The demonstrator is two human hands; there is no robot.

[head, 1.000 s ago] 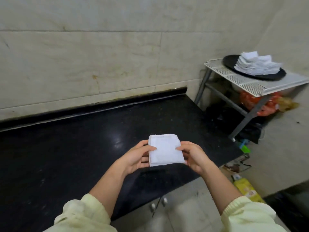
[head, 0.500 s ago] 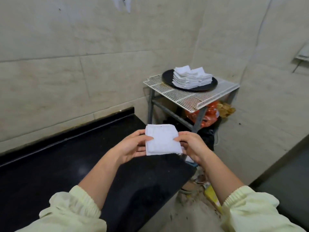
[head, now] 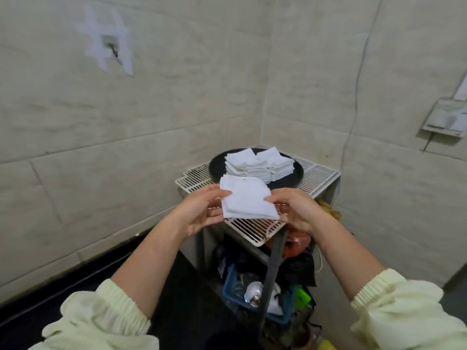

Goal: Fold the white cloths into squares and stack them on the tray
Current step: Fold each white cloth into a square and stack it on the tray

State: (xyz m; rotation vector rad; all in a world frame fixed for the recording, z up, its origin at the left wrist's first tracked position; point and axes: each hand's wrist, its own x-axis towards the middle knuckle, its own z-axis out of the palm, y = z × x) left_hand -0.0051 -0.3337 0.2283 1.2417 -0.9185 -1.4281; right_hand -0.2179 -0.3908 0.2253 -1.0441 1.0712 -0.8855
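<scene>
A white cloth folded into a square (head: 246, 198) hangs in the air between my hands, just in front of the tray. My left hand (head: 199, 210) pinches its left edge, thumb on top. Its right edge is pinched by my right hand (head: 294, 208). Behind it a round black tray (head: 298, 174) sits on a white wire rack (head: 321, 175). Two stacks of folded white cloths (head: 260, 164) stand side by side on the tray.
The rack stands in the corner of two tiled walls. Under it lie a blue bin (head: 235, 286) with clutter, a metal object and an orange bag (head: 295, 245). A black counter (head: 182, 306) fills the lower left. A hook (head: 115, 53) is taped on the left wall.
I have turned from the black counter toward the rack. The folded cloth, still held by both hands, has come right up to the tray's near edge.
</scene>
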